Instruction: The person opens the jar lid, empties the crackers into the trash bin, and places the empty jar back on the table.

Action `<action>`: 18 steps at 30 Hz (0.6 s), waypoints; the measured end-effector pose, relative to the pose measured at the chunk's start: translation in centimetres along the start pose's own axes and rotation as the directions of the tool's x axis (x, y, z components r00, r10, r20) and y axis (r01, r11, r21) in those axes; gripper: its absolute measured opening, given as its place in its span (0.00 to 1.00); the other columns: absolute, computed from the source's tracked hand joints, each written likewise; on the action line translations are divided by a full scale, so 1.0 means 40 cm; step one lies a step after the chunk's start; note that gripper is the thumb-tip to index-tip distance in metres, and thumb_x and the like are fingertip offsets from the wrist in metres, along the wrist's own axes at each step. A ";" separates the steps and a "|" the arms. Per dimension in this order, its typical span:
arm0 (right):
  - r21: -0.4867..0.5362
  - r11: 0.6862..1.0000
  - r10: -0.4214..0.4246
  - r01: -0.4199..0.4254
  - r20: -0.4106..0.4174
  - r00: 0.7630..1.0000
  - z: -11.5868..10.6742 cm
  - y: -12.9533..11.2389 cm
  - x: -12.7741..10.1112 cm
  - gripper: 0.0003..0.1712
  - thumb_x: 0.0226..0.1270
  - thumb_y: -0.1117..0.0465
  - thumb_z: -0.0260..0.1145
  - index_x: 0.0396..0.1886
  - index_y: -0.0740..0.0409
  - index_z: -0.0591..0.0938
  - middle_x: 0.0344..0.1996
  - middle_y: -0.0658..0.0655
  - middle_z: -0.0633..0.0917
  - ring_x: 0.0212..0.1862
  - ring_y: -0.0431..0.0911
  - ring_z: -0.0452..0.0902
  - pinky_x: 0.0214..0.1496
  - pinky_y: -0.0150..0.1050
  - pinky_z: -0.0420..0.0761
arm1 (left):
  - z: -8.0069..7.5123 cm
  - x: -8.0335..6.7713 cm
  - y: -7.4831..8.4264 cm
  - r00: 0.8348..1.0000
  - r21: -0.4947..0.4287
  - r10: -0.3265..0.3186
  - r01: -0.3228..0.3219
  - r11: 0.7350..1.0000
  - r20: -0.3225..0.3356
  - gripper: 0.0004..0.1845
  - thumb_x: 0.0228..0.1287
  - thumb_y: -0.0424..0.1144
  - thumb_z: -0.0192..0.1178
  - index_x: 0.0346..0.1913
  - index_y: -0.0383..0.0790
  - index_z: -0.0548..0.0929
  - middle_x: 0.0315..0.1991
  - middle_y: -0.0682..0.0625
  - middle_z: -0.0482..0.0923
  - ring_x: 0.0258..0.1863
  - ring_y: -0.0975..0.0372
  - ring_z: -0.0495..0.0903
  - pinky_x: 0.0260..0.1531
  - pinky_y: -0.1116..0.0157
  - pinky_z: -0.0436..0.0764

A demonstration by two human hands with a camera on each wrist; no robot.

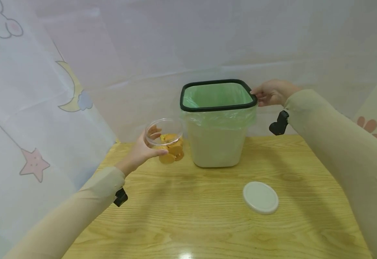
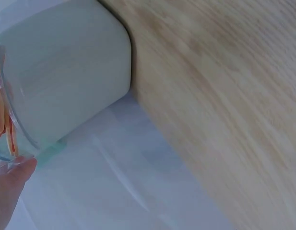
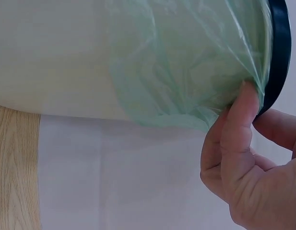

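My left hand [image 1: 139,154] grips a clear plastic jar [image 1: 166,142] by its side, fingers behind and thumb in front. The jar is open at the top, tilted a little, and holds several round orange biscuits [image 1: 167,158]. It is held just left of a pale trash bin [image 1: 215,145]. A green plastic bag [image 1: 220,93] lines the bin and folds down outside under a black rim [image 1: 219,108]. At the rim's right side my right hand [image 1: 274,92] pinches the edge; the right wrist view shows its fingers [image 3: 241,120] against the bag and the thumb at the rim.
A round white lid [image 1: 260,198] lies on the wooden table [image 1: 188,216], in front of the bin and to its right. Behind the table hangs a pale cloth [image 1: 136,90] printed with a moon and a star.
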State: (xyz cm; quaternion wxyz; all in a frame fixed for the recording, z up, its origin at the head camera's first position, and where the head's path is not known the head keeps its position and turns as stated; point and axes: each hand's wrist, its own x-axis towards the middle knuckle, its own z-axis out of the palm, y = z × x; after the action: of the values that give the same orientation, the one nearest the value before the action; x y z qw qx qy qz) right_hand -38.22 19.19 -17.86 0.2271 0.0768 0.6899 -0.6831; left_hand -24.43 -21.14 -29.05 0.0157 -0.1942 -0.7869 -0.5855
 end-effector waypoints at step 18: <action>0.068 0.997 0.039 -0.040 0.018 0.999 0.003 -0.004 -0.002 0.02 0.73 0.68 0.50 0.41 0.59 0.68 0.32 0.55 0.71 0.29 0.43 0.74 0.32 0.33 0.80 | -0.046 0.015 0.044 0.998 0.056 -0.063 0.064 0.996 -0.024 0.48 0.58 0.29 0.68 0.75 0.36 0.49 0.72 0.42 0.54 0.72 0.51 0.55 0.66 0.48 0.61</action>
State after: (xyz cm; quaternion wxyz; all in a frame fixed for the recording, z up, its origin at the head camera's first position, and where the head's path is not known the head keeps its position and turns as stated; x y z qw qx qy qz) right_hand -38.19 19.07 -17.69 0.2434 0.0924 0.6626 -0.7023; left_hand -24.77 -22.26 -26.70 0.0115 -0.1621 -0.8087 -0.5654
